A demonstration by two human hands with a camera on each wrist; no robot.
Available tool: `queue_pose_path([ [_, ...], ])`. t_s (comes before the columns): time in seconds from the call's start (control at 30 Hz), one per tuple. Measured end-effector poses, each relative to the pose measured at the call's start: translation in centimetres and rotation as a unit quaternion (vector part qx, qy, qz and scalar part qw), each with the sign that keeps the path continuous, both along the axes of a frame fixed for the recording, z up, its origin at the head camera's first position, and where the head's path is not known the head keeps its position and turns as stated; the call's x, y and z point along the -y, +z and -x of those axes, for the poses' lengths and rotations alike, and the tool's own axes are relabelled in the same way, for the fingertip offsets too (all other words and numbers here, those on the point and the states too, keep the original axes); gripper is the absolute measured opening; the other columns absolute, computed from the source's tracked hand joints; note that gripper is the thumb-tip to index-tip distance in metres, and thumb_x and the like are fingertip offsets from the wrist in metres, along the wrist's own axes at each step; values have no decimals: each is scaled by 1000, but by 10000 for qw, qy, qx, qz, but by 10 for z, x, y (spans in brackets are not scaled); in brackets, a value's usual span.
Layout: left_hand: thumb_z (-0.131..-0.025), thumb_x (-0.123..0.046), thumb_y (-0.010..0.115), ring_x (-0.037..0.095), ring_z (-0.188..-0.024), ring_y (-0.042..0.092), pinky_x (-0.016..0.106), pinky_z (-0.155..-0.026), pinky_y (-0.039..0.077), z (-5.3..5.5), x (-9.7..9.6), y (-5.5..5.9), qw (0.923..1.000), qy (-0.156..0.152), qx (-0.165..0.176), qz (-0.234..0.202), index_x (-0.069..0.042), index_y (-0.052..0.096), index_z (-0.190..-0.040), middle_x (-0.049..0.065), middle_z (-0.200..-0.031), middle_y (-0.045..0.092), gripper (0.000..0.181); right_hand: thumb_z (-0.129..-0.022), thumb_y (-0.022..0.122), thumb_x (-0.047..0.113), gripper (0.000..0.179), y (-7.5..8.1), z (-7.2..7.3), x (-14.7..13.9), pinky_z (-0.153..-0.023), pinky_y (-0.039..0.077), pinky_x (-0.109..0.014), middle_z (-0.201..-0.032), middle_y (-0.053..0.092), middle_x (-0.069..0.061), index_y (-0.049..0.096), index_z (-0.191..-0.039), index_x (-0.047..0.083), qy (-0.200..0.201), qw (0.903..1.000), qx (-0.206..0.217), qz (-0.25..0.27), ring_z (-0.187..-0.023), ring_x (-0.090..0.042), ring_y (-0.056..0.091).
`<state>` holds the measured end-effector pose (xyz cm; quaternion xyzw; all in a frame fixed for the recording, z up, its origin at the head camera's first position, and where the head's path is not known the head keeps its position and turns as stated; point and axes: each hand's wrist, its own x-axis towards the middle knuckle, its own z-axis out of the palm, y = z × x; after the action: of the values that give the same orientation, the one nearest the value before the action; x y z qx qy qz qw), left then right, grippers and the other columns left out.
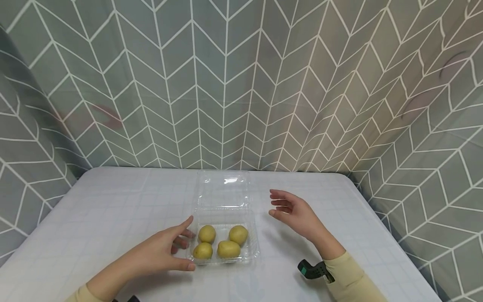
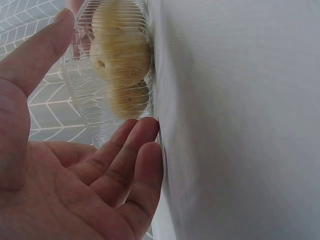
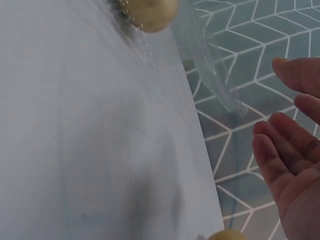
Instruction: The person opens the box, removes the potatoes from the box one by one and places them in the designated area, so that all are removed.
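A clear plastic clamshell box (image 1: pixel 250 251) lies on the table with its lid (image 1: pixel 223 191) folded back behind it. Inside sit several yellow potatoes (image 1: pixel 228 249), seen through the ribbed wall as potatoes (image 2: pixel 122 55) in the left wrist view. My left hand (image 1: pixel 162 251) is at the box's left side, thumb by the front corner and fingers spread along the wall; whether they touch it I cannot tell. To the right of the box, my right hand (image 1: pixel 296 212) hovers above the table, fingers loosely bent and holding nothing. One potato (image 3: pixel 152 12) shows in the right wrist view.
A white cloth covers the table (image 1: pixel 113 201). Grey curtains (image 1: pixel 241 84) with white zigzag lines hang behind it and at both sides. A black wrist strap (image 1: pixel 313 269) sits at the right sleeve. A yellowish round thing (image 3: pixel 227 235) at the right wrist view's bottom edge is unclear.
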<state>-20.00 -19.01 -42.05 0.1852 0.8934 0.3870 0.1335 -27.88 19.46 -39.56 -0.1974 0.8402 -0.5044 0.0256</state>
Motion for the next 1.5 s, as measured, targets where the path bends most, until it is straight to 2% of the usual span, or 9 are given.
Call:
queue_pose_path([
  [0.13, -71, -51, 85, 17, -109, 61, 30, -84, 52, -1, 1, 2, 10000, 21, -3, 17, -4, 23, -157, 0, -132, 57, 116, -88, 78, 19, 54, -4, -4, 10, -97, 49, -33, -132, 58, -12, 57, -137, 15, 322, 9995, -65, 36, -118, -23, 59],
  [0.47, -72, -52, 85, 17, -108, 60, 30, -83, 52, 0, 0, -1, 10000, -20, -17, 5, -4, 22, -157, 0, -132, 57, 116, -88, 77, 15, 54, -8, -10, 30, -98, 48, -42, -134, 57, -9, 56, -137, 10, 1120, 9933, -271, 103, -117, -30, 60],
  [0.57, -71, -52, 85, 17, -108, 60, 30, -83, 52, 0, 0, -2, 10000, 4, 3, -11, -5, 23, -157, 0, -132, 57, 116, -88, 76, 14, 55, -9, -10, 34, -99, 48, -39, -136, 56, -11, 55, -138, 7, 1390, 9898, -282, 89, -118, -29, 59],
  [0.8, -71, -51, 85, 17, -108, 61, 30, -82, 52, -1, -1, -2, 10000, -13, -10, -36, -5, 23, -157, 0, -132, 57, 116, -87, 77, 8, 56, -8, -11, 46, -99, 47, -32, -135, 57, -14, 54, -138, 4, 1674, 9856, -206, -81, -117, -24, 60],
  [1.0, -71, -50, 85, 17, -107, 61, 29, -81, 52, -1, 0, -2, 9999, -47, -70, -74, -4, 23, -156, 1, -131, 58, 115, -86, 76, 7, 57, -8, -9, 58, -100, 46, -33, -128, 61, -14, 54, -138, 2, 2021, 9779, -238, -486, -116, -21, 60],
  [1.23, -72, -49, 86, 17, -106, 61, 29, -81, 52, -2, -1, -4, 9998, -81, -73, -135, -3, 23, -156, 3, -131, 58, 115, -84, 78, 8, 57, -3, -7, 63, -101, 46, -33, -131, 60, -11, 56, -137, 7, 2345, 9650, -377, -1110, -116, -15, 59],
  [1.5, -72, -49, 86, 17, -107, 60, 29, -82, 52, -2, -3, -3, 10000, -13, 7, -97, -4, 23, -157, 1, -132, 58, 115, -83, 74, 3, 53, 2, -5, 69, -94, 48, -27, -123, 64, 2, 61, -133, 11, 2362, 9403, -997, -2238, -110, -8, 60],
])
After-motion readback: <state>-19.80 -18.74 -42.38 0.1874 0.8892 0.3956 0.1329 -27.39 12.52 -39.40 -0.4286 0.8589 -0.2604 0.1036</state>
